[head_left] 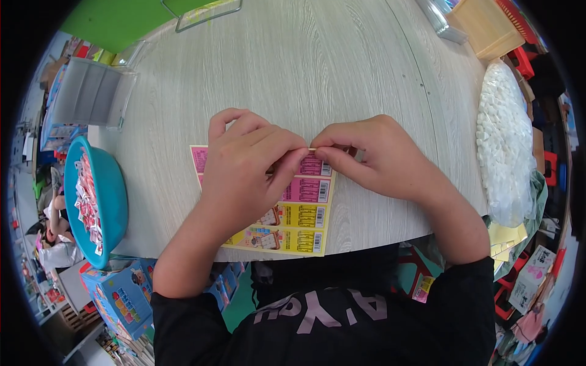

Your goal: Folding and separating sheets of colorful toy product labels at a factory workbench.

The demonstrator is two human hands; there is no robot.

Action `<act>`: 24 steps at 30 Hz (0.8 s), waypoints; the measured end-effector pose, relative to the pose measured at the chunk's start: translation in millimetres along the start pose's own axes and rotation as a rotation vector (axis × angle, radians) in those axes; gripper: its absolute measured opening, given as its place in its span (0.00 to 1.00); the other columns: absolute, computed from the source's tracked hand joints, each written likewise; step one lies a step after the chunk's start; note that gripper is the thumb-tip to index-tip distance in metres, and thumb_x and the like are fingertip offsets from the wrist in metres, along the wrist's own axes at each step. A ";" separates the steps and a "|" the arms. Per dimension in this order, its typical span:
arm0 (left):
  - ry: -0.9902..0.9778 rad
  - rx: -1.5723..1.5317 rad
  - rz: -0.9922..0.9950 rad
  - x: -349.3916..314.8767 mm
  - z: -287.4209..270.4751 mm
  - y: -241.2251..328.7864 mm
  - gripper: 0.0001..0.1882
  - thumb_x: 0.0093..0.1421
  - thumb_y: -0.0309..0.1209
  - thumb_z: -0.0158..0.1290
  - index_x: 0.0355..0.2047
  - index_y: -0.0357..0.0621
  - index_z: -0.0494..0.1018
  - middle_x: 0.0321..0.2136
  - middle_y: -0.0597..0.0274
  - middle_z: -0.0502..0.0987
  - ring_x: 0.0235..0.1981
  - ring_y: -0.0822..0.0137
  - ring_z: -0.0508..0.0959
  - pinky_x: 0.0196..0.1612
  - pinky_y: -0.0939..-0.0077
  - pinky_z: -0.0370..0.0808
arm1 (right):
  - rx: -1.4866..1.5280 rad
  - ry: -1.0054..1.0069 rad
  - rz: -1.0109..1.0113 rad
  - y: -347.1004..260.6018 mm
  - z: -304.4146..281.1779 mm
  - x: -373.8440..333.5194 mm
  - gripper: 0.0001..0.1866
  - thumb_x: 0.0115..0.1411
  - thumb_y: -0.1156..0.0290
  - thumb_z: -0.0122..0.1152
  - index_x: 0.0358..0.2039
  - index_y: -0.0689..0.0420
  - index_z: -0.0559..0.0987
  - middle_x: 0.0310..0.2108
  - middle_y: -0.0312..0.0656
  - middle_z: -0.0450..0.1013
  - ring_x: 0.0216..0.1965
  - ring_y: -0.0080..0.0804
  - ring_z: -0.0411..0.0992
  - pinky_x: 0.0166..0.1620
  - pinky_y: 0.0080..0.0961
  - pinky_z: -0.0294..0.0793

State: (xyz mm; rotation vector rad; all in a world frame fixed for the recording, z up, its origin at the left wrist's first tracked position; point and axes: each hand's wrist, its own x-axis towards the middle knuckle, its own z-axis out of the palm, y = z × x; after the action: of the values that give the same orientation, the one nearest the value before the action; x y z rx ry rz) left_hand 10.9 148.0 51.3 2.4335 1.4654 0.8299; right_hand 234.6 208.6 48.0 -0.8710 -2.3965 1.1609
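Observation:
A sheet of printed labels (308,190), with pink rows above and yellow rows below and barcodes down its right side, lies on the table before me. My left hand (247,161) reaches across the sheet and covers much of its left and middle. Its thumb and forefinger are pinched at the sheet's upper edge. Close beside them, the thumb and forefinger of my right hand (369,149) pinch the same edge near the upper right corner. A thin pale strip of that edge shows between the two sets of fingertips. Whether a single label is lifting cannot be made out.
A teal basin (116,201) of small red and white packets stands at the table's left edge. Behind it is a grey plastic box (91,91). On the right lie a clear bag of white pieces (503,140) and a wooden tray (485,27). Blue cartons (122,299) sit below left.

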 end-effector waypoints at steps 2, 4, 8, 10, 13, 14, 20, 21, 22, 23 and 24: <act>0.002 -0.028 -0.005 0.3 -1.2 -2.5 0.02 0.58 0.30 0.62 0.30 0.51 0.80 0.24 0.70 0.80 0.30 0.66 0.77 0.56 0.59 0.64 | -0.007 -0.007 -0.011 -1.1 -1.6 0.3 0.07 0.64 0.70 0.63 0.40 0.58 0.84 0.29 0.44 0.80 0.28 0.36 0.80 0.33 0.26 0.76; 0.001 0.031 -0.012 3.4 -8.8 -2.7 0.02 0.59 0.31 0.62 0.30 0.50 0.80 0.23 0.70 0.79 0.28 0.66 0.78 0.57 0.59 0.65 | -0.025 0.012 -0.007 -2.2 -3.2 -0.6 0.07 0.65 0.71 0.62 0.40 0.58 0.83 0.29 0.44 0.80 0.28 0.35 0.79 0.33 0.26 0.76; -0.017 0.178 -0.032 0.4 -19.7 -13.2 0.02 0.60 0.31 0.61 0.31 0.49 0.80 0.23 0.69 0.79 0.27 0.66 0.77 0.58 0.58 0.65 | -0.072 0.085 -0.041 8.5 -8.4 -1.3 0.07 0.64 0.72 0.62 0.39 0.59 0.83 0.28 0.44 0.79 0.28 0.33 0.79 0.33 0.26 0.76; -0.070 0.123 -0.074 0.1 -21.2 -11.7 0.02 0.61 0.31 0.60 0.32 0.49 0.80 0.22 0.68 0.78 0.26 0.65 0.77 0.56 0.60 0.66 | -0.058 0.094 -0.015 10.3 -9.7 -1.1 0.07 0.65 0.71 0.61 0.37 0.60 0.82 0.28 0.44 0.79 0.27 0.32 0.78 0.33 0.25 0.75; -0.079 0.094 -0.006 0.4 -16.2 -14.7 0.02 0.62 0.31 0.60 0.32 0.49 0.79 0.23 0.67 0.79 0.26 0.65 0.77 0.52 0.64 0.68 | -0.047 0.035 0.001 8.7 -10.5 -1.5 0.08 0.65 0.68 0.59 0.35 0.60 0.80 0.26 0.43 0.78 0.26 0.31 0.77 0.32 0.24 0.74; -0.082 0.089 -0.010 0.5 -15.0 -14.1 0.02 0.62 0.31 0.60 0.32 0.49 0.79 0.23 0.67 0.79 0.26 0.65 0.77 0.52 0.64 0.68 | -0.045 0.030 0.006 9.7 -11.5 -1.8 0.08 0.65 0.68 0.59 0.35 0.60 0.80 0.26 0.43 0.78 0.26 0.31 0.77 0.32 0.24 0.74; -0.141 -0.028 0.059 -1.6 -4.2 -7.7 0.02 0.60 0.27 0.61 0.32 0.45 0.79 0.22 0.67 0.76 0.24 0.64 0.72 0.46 0.66 0.67 | 0.010 -0.102 0.016 10.5 -10.2 0.7 0.09 0.66 0.67 0.58 0.33 0.59 0.79 0.22 0.43 0.75 0.22 0.32 0.73 0.28 0.27 0.70; -0.158 -0.046 0.057 -1.8 -1.6 -7.1 0.02 0.60 0.27 0.61 0.33 0.45 0.79 0.23 0.67 0.76 0.24 0.64 0.72 0.46 0.66 0.67 | 0.005 -0.148 -0.007 9.9 -8.7 1.5 0.09 0.66 0.67 0.58 0.33 0.59 0.79 0.21 0.43 0.75 0.22 0.32 0.72 0.28 0.28 0.70; -0.174 -0.061 0.056 -1.9 -0.4 -7.1 0.02 0.59 0.27 0.61 0.33 0.45 0.79 0.23 0.67 0.76 0.24 0.65 0.72 0.46 0.66 0.67 | -0.002 -0.193 -0.033 10.2 -7.6 2.3 0.09 0.66 0.67 0.58 0.33 0.59 0.79 0.21 0.42 0.74 0.21 0.32 0.71 0.27 0.28 0.69; -0.179 -0.064 0.053 -2.4 -0.3 -7.1 0.02 0.59 0.27 0.61 0.33 0.45 0.79 0.23 0.67 0.76 0.24 0.65 0.72 0.46 0.66 0.67 | 0.004 -0.194 -0.030 11.6 -6.6 2.7 0.09 0.66 0.67 0.58 0.33 0.59 0.79 0.21 0.42 0.74 0.21 0.32 0.71 0.27 0.28 0.69; -0.197 -0.074 0.045 -2.6 -0.6 -6.9 0.02 0.59 0.27 0.61 0.33 0.45 0.79 0.23 0.67 0.75 0.25 0.65 0.72 0.48 0.66 0.66 | -0.001 -0.190 -0.059 13.1 -5.9 3.1 0.09 0.66 0.67 0.58 0.34 0.59 0.79 0.21 0.42 0.74 0.21 0.31 0.71 0.27 0.28 0.69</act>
State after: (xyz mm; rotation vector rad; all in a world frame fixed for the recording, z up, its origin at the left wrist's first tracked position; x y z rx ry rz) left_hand 4.5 149.1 47.9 2.4225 1.2917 0.6204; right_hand 240.4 220.4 41.4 -0.7135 -2.5539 1.2714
